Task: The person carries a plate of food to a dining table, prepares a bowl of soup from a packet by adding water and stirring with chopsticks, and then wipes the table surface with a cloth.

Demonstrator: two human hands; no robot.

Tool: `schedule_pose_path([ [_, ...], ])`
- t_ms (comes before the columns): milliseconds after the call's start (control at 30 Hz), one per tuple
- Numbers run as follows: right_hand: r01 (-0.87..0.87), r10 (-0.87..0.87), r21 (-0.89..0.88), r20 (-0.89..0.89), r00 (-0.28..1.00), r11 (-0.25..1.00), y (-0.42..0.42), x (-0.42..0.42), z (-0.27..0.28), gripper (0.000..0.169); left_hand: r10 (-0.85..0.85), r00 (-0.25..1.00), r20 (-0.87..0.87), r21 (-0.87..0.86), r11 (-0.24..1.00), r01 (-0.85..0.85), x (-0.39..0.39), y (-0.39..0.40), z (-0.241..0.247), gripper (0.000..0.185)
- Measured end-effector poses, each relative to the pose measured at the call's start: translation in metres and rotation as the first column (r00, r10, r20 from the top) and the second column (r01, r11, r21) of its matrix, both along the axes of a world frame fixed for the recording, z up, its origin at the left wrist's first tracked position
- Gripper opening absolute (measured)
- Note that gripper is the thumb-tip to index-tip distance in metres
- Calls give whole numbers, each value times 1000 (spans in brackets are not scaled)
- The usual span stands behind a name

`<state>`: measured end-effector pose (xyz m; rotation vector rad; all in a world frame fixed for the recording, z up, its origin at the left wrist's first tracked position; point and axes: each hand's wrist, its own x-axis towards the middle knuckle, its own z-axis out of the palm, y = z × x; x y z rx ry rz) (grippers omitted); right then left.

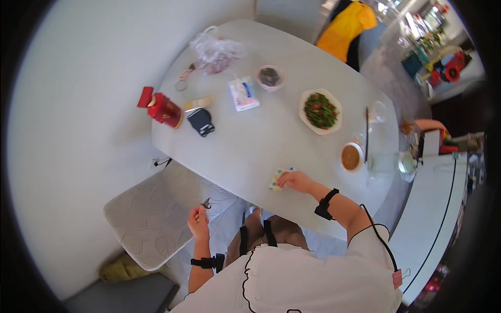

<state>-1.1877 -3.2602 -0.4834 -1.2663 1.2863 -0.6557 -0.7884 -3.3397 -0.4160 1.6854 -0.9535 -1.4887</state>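
Note:
My left hand (pixel 199 223) is closed on a small metal thing (pixel 206 203), perhaps keys, that sticks out past the fingers above a padded seat. On the near part of the white table (pixel 242 156), my right hand (pixel 295 181) lies on a small dotted packet or cloth (pixel 275 184); whether the fingers grip it cannot be told. To the right of that hand stands a bowl of brown food or liquid (pixel 351 157). Farther back is a white plate of green vegetables with red pieces (pixel 321 111).
A red thermos flask (pixel 166 111), a dark case (pixel 201 122), a tissue pack (pixel 243 94), a small bowl (pixel 270 77) and a plastic bag (pixel 215 51) stand farther back. Chopsticks (pixel 366 135) lie at right. The leaf-patterned seat (pixel 148 219) adjoins the table's left edge.

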Motion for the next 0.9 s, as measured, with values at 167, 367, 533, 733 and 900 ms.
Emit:
schedule_pose_path([
  [167, 558, -549, -31, 146, 823, 829, 25, -30, 17, 26, -94, 995, -30, -35, 995, 93, -17, 1, 4, 18],
  [367, 412, -669, -589, -322, 670, 696, -7, 131, -1, 31, -186, 983, -3, -81, 979, 185, -28, 3, 13, 19],
  [533, 99, -516, -568, -643, 566, 817, -28, 181, -37, 43, -236, 971, 29, -76, 968, 238, -35, 6, 27, 20],
  [733, 491, -798, -634, -534, 280, 597, 2, 96, -53, 47, -416, 909, -27, -65, 908, 414, -57, 6, 19, 21],
  [900, 615, -788, -616, -615, 15, 493, 63, 76, -59, 50, -483, 875, -35, -80, 874, 480, -83, 9, 18, 18],
])
